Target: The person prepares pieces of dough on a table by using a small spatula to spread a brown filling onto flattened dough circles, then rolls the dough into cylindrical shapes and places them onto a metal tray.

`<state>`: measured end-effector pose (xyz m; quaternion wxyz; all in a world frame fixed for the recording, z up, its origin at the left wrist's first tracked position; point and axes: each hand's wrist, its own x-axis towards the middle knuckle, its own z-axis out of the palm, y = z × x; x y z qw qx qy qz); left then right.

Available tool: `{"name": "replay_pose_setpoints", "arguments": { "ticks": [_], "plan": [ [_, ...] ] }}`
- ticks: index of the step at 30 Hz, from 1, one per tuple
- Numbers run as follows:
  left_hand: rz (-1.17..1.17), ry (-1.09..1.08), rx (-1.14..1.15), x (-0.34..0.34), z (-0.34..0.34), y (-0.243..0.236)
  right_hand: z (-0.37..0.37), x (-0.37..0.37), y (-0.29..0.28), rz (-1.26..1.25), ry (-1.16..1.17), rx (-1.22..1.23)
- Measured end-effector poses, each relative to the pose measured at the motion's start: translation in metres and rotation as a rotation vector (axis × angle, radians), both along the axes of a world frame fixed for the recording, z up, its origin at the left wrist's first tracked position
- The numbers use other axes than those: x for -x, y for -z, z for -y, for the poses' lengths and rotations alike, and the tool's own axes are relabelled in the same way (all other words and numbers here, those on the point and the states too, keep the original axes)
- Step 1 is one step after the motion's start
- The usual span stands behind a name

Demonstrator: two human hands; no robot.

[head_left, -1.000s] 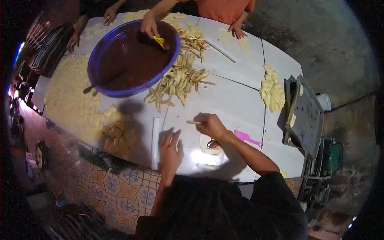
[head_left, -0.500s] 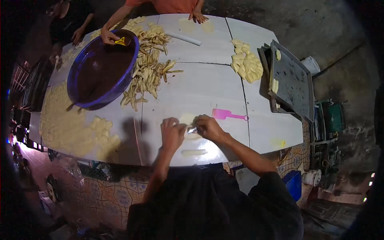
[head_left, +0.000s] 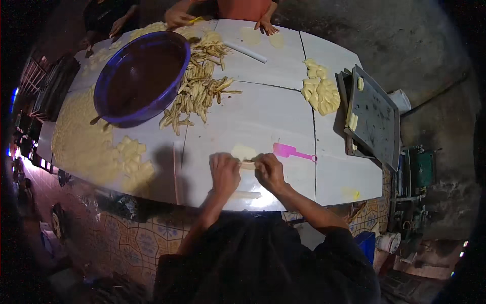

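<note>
Both hands pinch a short, pale dough roll point(head_left: 247, 165) just above the white table, one at each end. My left hand point(head_left: 225, 172) closes its fingers on the left end. My right hand point(head_left: 270, 173) grips the right end, and dark filling seems to show along the upper side. Just beyond the hands lies a flat piece of pale dough point(head_left: 244, 152). Nearer the table's front edge rests another dough roll point(head_left: 248, 194). A pink plastic scraper point(head_left: 286, 150) lies to the right of my right hand.
A blue basin point(head_left: 101, 104) of dark brown filling stands at the left, beside a heap of peeled bananas point(head_left: 197, 91). Dough pieces point(head_left: 321, 91) and metal trays point(head_left: 374, 114) are at the right. Co-workers' hands point(head_left: 264, 24) reach over the far edge; a white rod point(head_left: 247, 52) lies there.
My fingers have rolled the dough up into a roll between them. Across the table, a co-worker's hand with a yellow tool has moved from over the basin to behind it. The view has shifted slightly.
</note>
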<state>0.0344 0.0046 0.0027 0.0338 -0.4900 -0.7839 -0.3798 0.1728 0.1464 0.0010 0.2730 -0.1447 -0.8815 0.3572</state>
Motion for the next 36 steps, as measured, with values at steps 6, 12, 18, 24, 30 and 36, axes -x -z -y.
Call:
{"name": "replay_pose_setpoints", "arguments": {
  "ticks": [6, 12, 18, 24, 30, 36],
  "plan": [
    [-0.155, -0.053, 0.196, -0.003, 0.003, 0.003, -0.017, -0.005, 0.018, 0.144, -0.045, 0.023],
    [-0.084, 0.147, 0.166, 0.007, -0.002, 0.007, -0.01, 0.001, 0.017, 0.111, -0.078, -0.025],
    [-0.208, -0.121, 0.164, -0.007, 0.011, 0.005, -0.002, 0.006, 0.002, 0.124, 0.082, -0.159],
    [-0.15, -0.235, 0.432, 0.032, -0.036, 0.022, -0.009, 0.07, 0.006, 0.479, 0.171, -0.271],
    [0.131, -0.125, 0.085, 0.081, -0.065, 0.019, -0.061, 0.086, -0.004, 0.141, 0.176, 0.014],
    [0.411, 0.112, -0.025, 0.056, -0.039, -0.001, -0.038, 0.048, 0.009, 0.028, -0.02, 0.127]
  ]
}}
